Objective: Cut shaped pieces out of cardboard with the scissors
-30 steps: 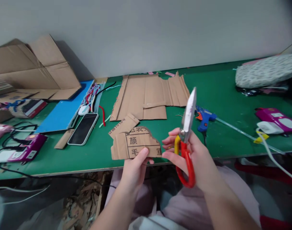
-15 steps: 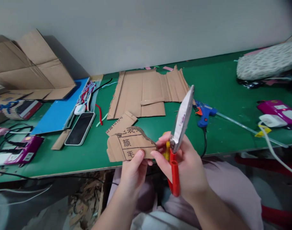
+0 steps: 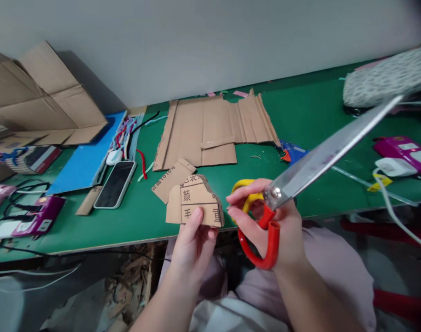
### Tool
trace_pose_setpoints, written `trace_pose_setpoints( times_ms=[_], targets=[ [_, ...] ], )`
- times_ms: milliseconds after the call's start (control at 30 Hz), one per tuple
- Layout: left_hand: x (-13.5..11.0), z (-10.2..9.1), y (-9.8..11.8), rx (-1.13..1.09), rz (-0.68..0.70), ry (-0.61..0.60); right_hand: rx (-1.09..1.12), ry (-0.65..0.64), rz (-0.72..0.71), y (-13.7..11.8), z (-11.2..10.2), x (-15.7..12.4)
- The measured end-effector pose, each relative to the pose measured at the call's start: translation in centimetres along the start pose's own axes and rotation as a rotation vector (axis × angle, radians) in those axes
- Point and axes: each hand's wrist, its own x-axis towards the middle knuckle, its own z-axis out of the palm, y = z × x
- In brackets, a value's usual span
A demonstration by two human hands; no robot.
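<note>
Brown corrugated cardboard piece (image 3: 198, 200), small, printed with black characters and ragged along its upper right side, sits over the near edge of the green tabletop (image 3: 307, 101), pinched between the thumb and fingers of the left hand (image 3: 193, 242). The right hand (image 3: 284, 226) is curled around the handles of silver-bladed scissors with red and yellow grips (image 3: 312, 173); its thumb and forefinger tips nearly meet, just beside the cardboard but apart from it. The blades point away to the right, clear of the work, so the step looks like a pause in trimming, to handle or check the outline. Any further cut would call for swinging the blades round to the cardboard's edge, with the left thumb well back from the line. Just behind the piece lies a tan printed cardboard strip (image 3: 169, 182), and farther back a large flat brown cardboard sheet (image 3: 190, 124).
</note>
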Motion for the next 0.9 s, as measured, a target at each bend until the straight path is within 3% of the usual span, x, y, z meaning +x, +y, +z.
trace_pose_setpoints(
  times_ms=[300,433,533,700,900],
  targets=[
    [0.1,0.3,-0.2,0.059,-0.032,0.022,-0.008,-0.046,0.01,1.0,0.0,0.0],
    [0.7,0.0,-0.6,0.225,0.211,-0.061,0.055,-0.01,0.069,1.5,-0.1,0.4],
    [1.1,-0.3,-1.0,0.365,0.424,-0.035,0.094,-0.033,0.181,2.0,-0.3,0.5],
    [1.1,-0.8,-1.4,0.542,0.47,-0.04,0.043,-0.05,0.203,2.4,-0.6,0.4],
    [0.7,-1.0,-1.4,0.578,0.484,-0.066,0.031,-0.106,0.133,3.0,-1.0,0.4]
  ],
)
